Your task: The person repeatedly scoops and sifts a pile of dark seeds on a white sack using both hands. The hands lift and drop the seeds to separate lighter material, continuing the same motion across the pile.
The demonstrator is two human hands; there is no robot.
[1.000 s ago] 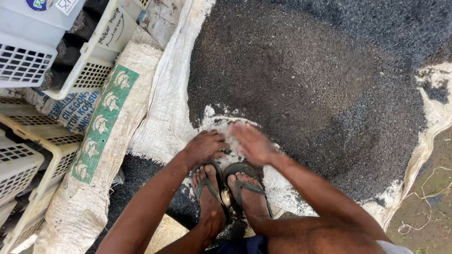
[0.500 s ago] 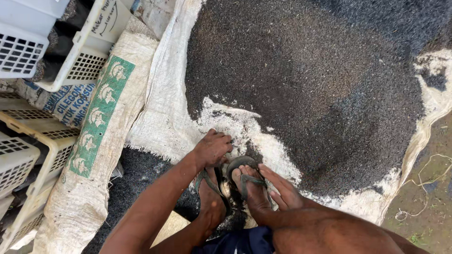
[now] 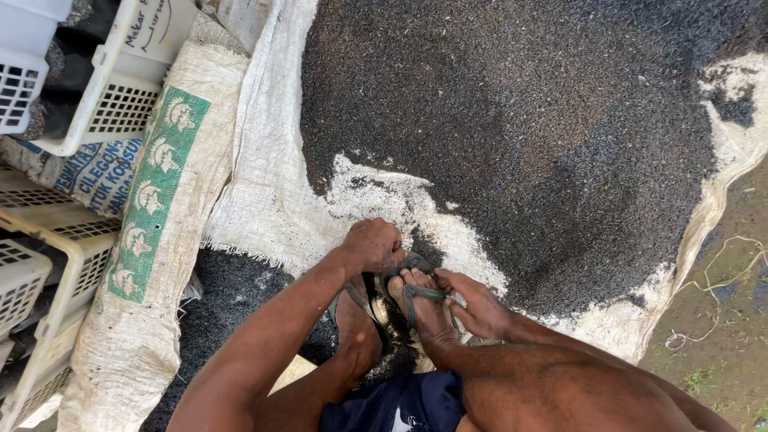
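The left hand (image 3: 373,246) is curled into a loose fist, knuckles up, resting on the near edge of the dark granular heap (image 3: 512,136) just above the toes; whether it encloses any grains cannot be told. The right hand (image 3: 478,306) lies half open, fingers (image 3: 458,286) bent and slightly spread, beside the right foot (image 3: 422,308) and touching the strap of its green sandal (image 3: 416,293); it holds nothing visible. The left foot (image 3: 356,320) stands just beside the right, both at the near edge of the white woven sheet (image 3: 276,200) that carries the heap.

The heap covers most of the sheet, reaching its far and right edges; a bare, scraped patch of sheet lies directly beyond the hands. A thinner spill of the same dark grains (image 3: 228,300) lies off the sheet's frayed near-left edge. Along the left edge of the sheet lies a filled woven sack with a green printed band (image 3: 152,232). Farther left stand white perforated plastic crates (image 3: 120,88). Bare ground with a pale cord (image 3: 720,280) lies past the sheet's right edge.
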